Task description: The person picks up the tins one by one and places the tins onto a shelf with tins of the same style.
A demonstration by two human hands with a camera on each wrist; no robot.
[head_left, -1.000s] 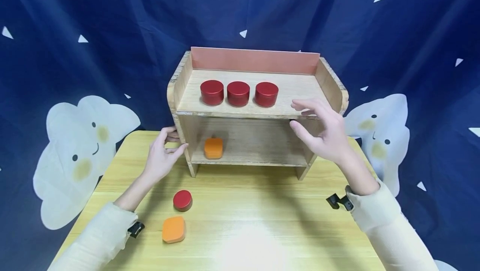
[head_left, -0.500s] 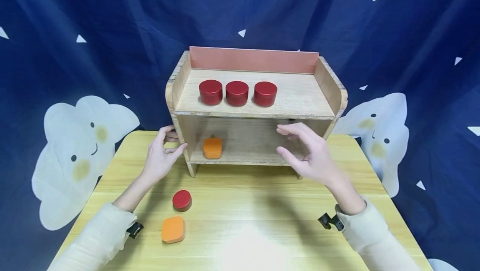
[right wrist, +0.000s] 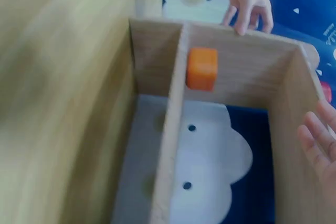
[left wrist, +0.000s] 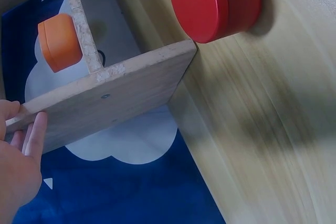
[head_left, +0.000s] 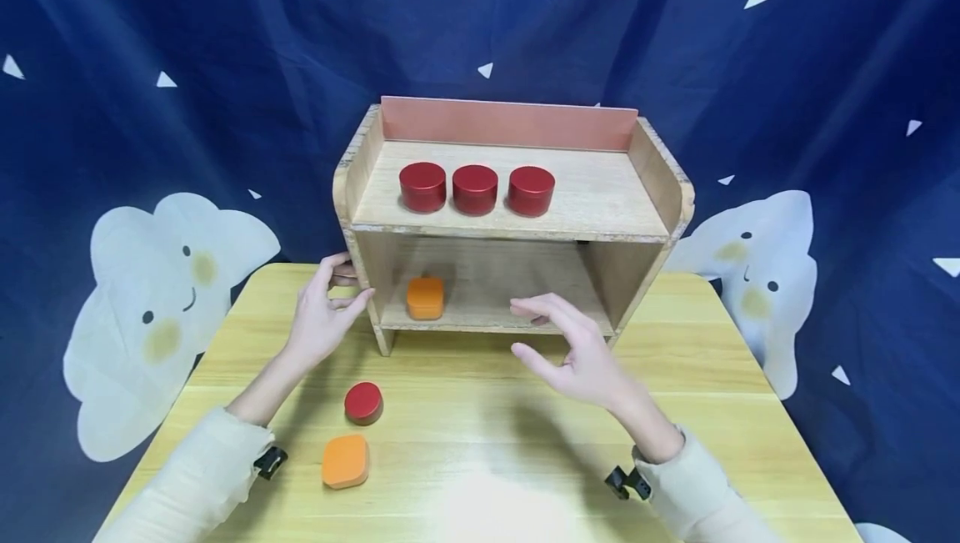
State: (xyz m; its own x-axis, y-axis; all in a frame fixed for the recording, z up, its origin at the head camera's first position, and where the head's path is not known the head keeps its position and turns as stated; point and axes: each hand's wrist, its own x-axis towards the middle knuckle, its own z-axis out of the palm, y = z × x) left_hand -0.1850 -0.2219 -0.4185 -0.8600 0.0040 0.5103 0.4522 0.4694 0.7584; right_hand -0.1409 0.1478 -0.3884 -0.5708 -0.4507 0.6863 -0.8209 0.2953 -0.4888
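A small two-tier wooden shelf [head_left: 592,193] stands at the back of the table. My left hand [head_left: 318,322] grips its left side panel [left wrist: 105,95], with the thumb on one side and the fingers on the other in the left wrist view. In front of the lower tier, my right hand [head_left: 581,355] hovers with spread, slightly bent fingers and nothing in it. Three round red tins [head_left: 475,190] line the top tier. One orange rounded-square tin [head_left: 425,299] sits at the left of the lower tier.
On the table [head_left: 675,409], near the left forearm, lie a round red tin [head_left: 363,404] and, closer to me, an orange rounded-square tin [head_left: 346,461]. A blue curtain [head_left: 480,17] with white clouds hangs behind and at both sides.
My right hand has come down and to the left, from beside the top tier to in front of the lower tier. The left hand, the shelf and the tins stay in place.
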